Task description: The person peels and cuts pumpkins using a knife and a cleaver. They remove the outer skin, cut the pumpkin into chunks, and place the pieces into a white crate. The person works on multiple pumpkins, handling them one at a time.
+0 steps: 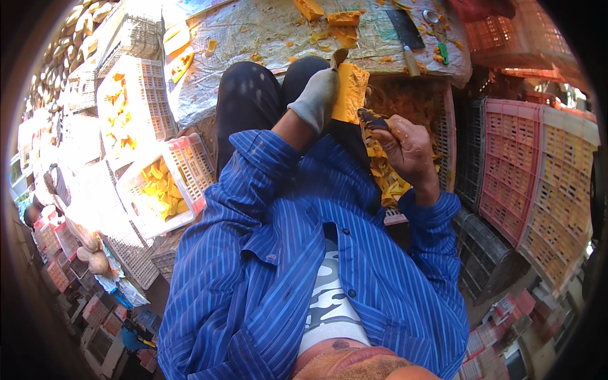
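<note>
My left hand [317, 97], in a whitish knit glove, grips a block of orange squash flesh [350, 92] above my right thigh. One long side of the block is smooth, the side facing right is rough. My right hand [407, 145] is bare and closed around a small dark-headed hand tool [373, 119], probably a peeler, with orange bits stuck to it. The tool's head is close to the lower right end of the block; contact cannot be told. Below it, squash peelings [387, 173] lie in a plastic crate [446, 137] by my right leg.
A sheet-covered work table [266, 42] ahead carries squash pieces [343, 19], a cleaver [406, 35] and a green-handled tool [442, 52]. Crates of cut squash [161, 190] stand at left. Stacked crates [510, 166] rise at right. Whole squashes [97, 261] lie farther left.
</note>
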